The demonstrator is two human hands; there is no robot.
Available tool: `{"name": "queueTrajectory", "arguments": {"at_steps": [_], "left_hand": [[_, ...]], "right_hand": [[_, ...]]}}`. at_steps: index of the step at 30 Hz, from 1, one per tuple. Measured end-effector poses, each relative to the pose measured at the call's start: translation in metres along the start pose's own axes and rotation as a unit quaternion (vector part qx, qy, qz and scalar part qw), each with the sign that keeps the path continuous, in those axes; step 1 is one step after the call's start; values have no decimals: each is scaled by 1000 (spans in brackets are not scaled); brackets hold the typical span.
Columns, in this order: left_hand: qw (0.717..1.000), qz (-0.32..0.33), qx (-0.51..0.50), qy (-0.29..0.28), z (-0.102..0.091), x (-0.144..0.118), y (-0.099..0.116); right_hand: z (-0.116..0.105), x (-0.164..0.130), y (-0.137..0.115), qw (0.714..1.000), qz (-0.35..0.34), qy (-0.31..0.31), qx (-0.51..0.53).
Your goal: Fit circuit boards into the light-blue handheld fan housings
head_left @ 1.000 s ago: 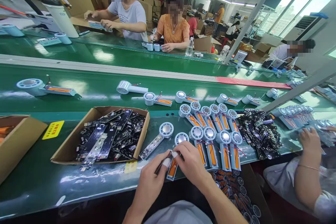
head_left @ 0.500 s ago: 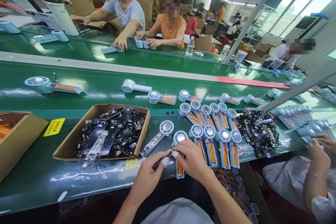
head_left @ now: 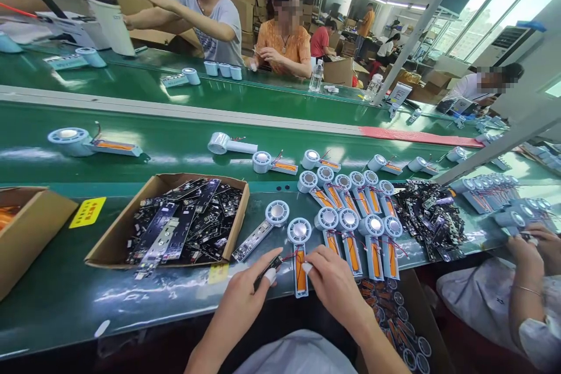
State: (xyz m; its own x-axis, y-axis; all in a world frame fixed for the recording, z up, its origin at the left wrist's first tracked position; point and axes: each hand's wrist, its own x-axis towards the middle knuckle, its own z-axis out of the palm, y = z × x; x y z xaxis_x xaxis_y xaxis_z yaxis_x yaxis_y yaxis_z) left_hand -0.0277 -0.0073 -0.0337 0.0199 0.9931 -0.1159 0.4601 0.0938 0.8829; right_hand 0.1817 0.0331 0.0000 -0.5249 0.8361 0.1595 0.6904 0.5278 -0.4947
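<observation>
While the half-built fan unit [head_left: 300, 254] lies flat on the green bench [head_left: 65, 298] at its near edge, between my two hands, I record it as work in progress: round head away from me, orange cell exposed in the open handle, red leads trailing to the left. My left hand [head_left: 245, 301] pinches a small dark part [head_left: 268, 269] between taped fingertip and thumb, just beside the handle; I take it for a circuit board tied to those leads, though the view is too coarse to be certain. My right hand [head_left: 335, 283] rests with fingers loosely curled, fingertips touching the right edge of the handle and gripping nothing.

On progress, my judgement is that the cell is seated and the board is not yet in the handle. To the right, a double row of similar units [head_left: 357, 210] stands with cells fitted and handles open, apparently awaiting the same step. One unit [head_left: 265, 228] to the left already carries a board along its handle. The carton of boards [head_left: 175, 225] remains well stocked, and a loose heap of boards [head_left: 432, 216] sits further right, so much remains. A neighbour's hands [head_left: 526, 245] work at the far right, separate from mine.
</observation>
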Motion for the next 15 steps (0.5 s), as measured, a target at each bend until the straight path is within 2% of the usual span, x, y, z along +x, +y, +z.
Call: {"name": "queueTrajectory", "arguments": {"at_steps": [4, 7, 10, 12, 13, 15], "left_hand": [[991, 88, 105, -5, 4, 0, 2], [969, 94, 228, -14, 11, -2, 4], [940, 96, 326, -8, 17, -6, 4], [939, 108, 326, 2, 18, -7, 4], [946, 115, 303, 12, 17, -7, 3], [965, 124, 226, 48, 16, -5, 3]], "right_hand": [[1, 14, 5, 984, -1, 98, 150], [10, 24, 1, 962, 38, 93, 254], [23, 32, -4, 910, 136, 72, 386], [29, 34, -6, 882, 175, 69, 432], [31, 34, -6, 883, 176, 72, 430], [30, 33, -8, 909, 143, 92, 381]]}}
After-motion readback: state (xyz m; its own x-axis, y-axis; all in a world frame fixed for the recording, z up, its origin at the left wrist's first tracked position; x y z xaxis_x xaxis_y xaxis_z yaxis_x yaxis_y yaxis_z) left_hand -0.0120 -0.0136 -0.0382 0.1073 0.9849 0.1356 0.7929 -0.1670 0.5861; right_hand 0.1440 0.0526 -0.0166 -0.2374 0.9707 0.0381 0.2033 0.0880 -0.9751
